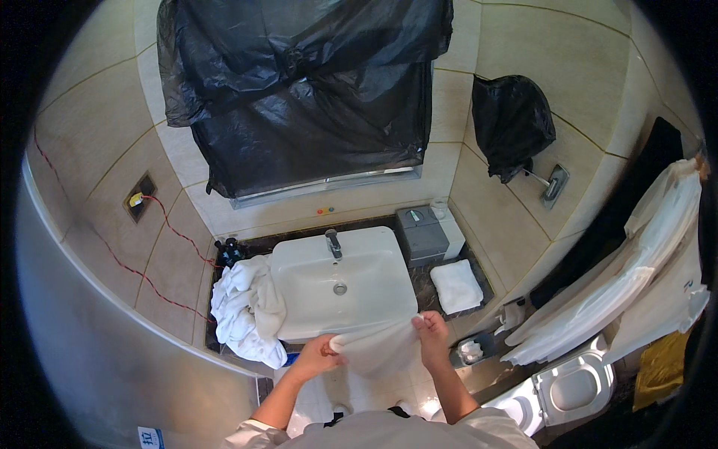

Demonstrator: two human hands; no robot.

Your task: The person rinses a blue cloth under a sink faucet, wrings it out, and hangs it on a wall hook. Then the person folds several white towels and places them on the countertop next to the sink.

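Note:
A small white towel (381,348) hangs stretched between my two hands, just in front of the sink's near edge. My left hand (317,359) pinches one upper corner of it. The opposite corner is gripped in my right hand (431,337), held slightly higher. Beyond the towel lies the white sink (359,262) with its metal faucet (333,243). Left of the basin, a crumpled heap of white towels (247,307) spills over the counter edge. On the right of the counter rests a folded white towel (457,286).
A grey box (421,236) stands at the counter's back right. Black plastic (314,97) covers the wall mirror. A red twisted cord (176,238) runs from the left wall socket. On the right are a toilet (574,389) and hanging white plastic sheets (636,262).

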